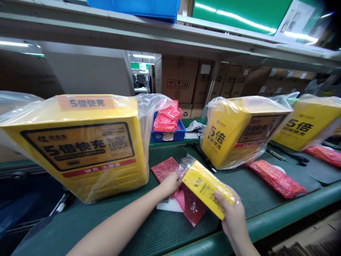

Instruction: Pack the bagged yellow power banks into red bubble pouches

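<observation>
My right hand (234, 213) grips the lower end of a flat yellow device (205, 186), possibly a power bank, wrapped in clear plastic. The device is tilted above a pink bubble-wrap bag (193, 206). My left hand (170, 184) is closed on the bag at its middle, beside the loose plastic end of the device's wrap. The fingertips of that hand are partly hidden. A white printed paper (169, 205) lies partly under the bag on the green belt (149, 227).
Plastic-covered yellow boxes stand on the belt: a large one (101, 142) at left, another (226, 135) at right. A pink bubble-wrap packet (278, 177) and black cable (290, 154) lie at right. Behind stands a blue bin (170, 136) of pink bags. A shelf (106, 26) crosses overhead.
</observation>
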`<state>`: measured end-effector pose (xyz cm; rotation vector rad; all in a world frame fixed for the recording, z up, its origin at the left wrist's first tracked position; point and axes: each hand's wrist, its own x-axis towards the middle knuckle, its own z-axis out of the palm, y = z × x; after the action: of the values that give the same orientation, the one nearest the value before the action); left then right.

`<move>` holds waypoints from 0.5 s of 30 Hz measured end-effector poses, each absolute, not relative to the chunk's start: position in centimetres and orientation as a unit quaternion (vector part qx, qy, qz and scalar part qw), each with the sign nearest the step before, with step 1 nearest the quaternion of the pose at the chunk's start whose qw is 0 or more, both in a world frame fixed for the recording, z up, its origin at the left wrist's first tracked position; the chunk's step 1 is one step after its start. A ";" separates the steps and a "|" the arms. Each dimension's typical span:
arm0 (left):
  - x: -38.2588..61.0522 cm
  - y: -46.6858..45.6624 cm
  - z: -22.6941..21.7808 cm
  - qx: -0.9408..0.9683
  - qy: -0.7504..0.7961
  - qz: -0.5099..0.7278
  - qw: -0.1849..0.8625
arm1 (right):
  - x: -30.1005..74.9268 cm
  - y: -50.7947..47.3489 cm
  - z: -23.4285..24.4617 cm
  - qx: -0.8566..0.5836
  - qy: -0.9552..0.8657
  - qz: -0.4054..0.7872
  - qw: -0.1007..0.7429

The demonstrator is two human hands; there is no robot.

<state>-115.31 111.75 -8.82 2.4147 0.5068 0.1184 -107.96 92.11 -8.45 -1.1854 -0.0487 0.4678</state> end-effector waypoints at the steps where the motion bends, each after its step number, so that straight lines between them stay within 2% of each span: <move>1: -115.3 111.8 -9.2 0.916 0.209 0.050 0.338 | -107.8 92.4 -9.3 -0.597 -0.046 0.199 0.776; 5: -115.2 112.2 -9.3 0.904 0.261 0.079 0.331 | -107.4 92.3 -11.8 -0.776 -0.207 0.072 0.591; 8: -115.0 111.9 -7.4 0.915 0.244 0.116 0.300 | -107.4 91.8 -11.7 -0.746 -0.468 -0.076 0.467; 10: -114.7 111.3 -5.9 0.932 0.206 0.136 0.264 | -107.6 91.8 -10.9 -0.698 -0.562 -0.135 0.424; 12: -114.4 110.3 -4.5 0.949 0.161 0.144 0.229 | -107.9 92.3 -9.9 -0.729 -0.490 -0.118 0.462; 14: -114.3 109.4 -3.4 0.964 0.122 0.158 0.176 | -108.2 93.2 -8.9 -0.755 -0.284 -0.033 0.591; 15: -114.3 108.9 -3.0 0.969 0.104 0.177 0.136 | -108.4 93.7 -8.4 -0.722 -0.172 0.032 0.669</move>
<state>-114.35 108.94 -2.97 2.8068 0.3014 0.5122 -108.45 93.67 -8.40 -1.6287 -0.3872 0.0728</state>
